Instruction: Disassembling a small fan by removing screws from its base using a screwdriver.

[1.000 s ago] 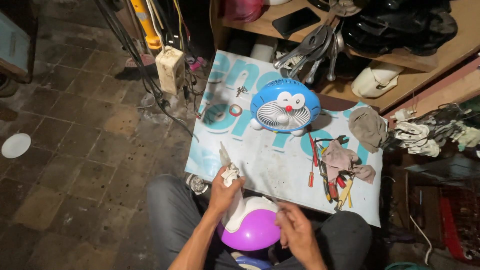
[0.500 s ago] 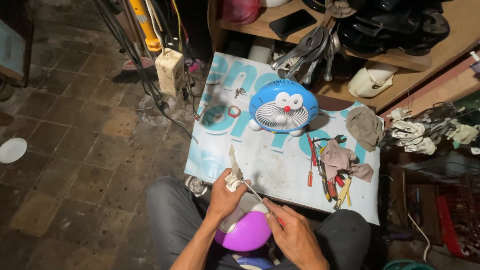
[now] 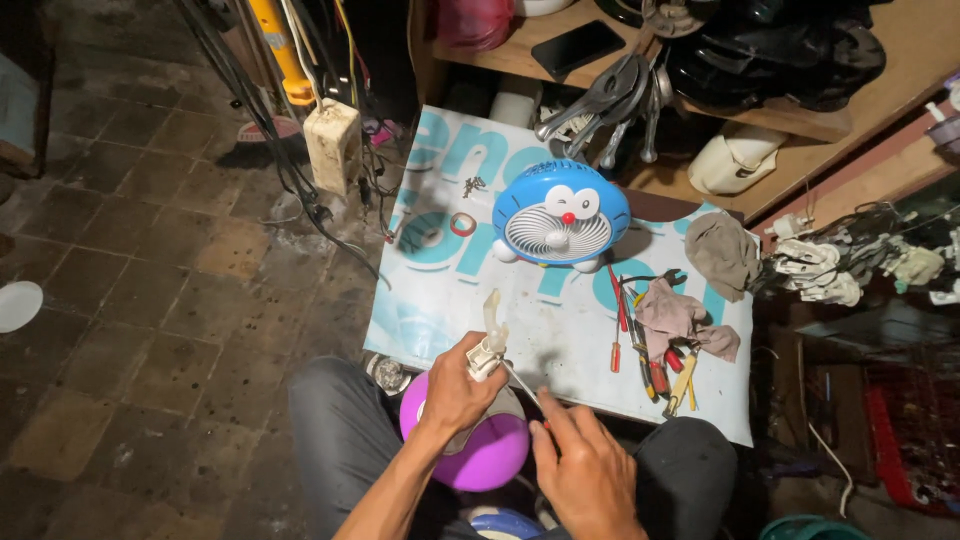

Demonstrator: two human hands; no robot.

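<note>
Underfoot, a floor (image 3: pixel 150 300) of worn, dull stone tiles, dark and stained. Spread over it, a glossy printed banner sheet (image 3: pixel 440 290), white with big teal lettering, creased at the edges. Behind, a raw wooden shelf (image 3: pixel 880 80) carrying a flat black phone (image 3: pixel 578 47) and a cluster of bare steel pliers and wrenches (image 3: pixel 610 100).

Centred on the sheet, a round blue plastic fan (image 3: pixel 560 225) shaped as a cartoon cat's face, white grille in the middle, small white feet below. To its right, a crumpled grey rag (image 3: pixel 722 250) and a softer pinkish cloth (image 3: pixel 672 315), with screwdrivers (image 3: pixel 650 350) in red and yellow handles lying beside and partly under it. Left of the fan, a small ring of tape (image 3: pixel 462 224). Further left, a boxy cream power strip (image 3: pixel 333 145) hanging among black cables.

Low in view, resting on the lap between dark trousers, a smooth purple dome-shaped housing (image 3: pixel 490 455) with a pale upper part.

Left hand (image 3: pixel 455 395) closed around a small white plastic part (image 3: pixel 488 345), a translucent tab rising upright from it, held just above the purple housing at the sheet's near edge. Right hand (image 3: pixel 585 470) pinched narrowly on a thin metal tool (image 3: pixel 520 382), tip touching the white part.
</note>
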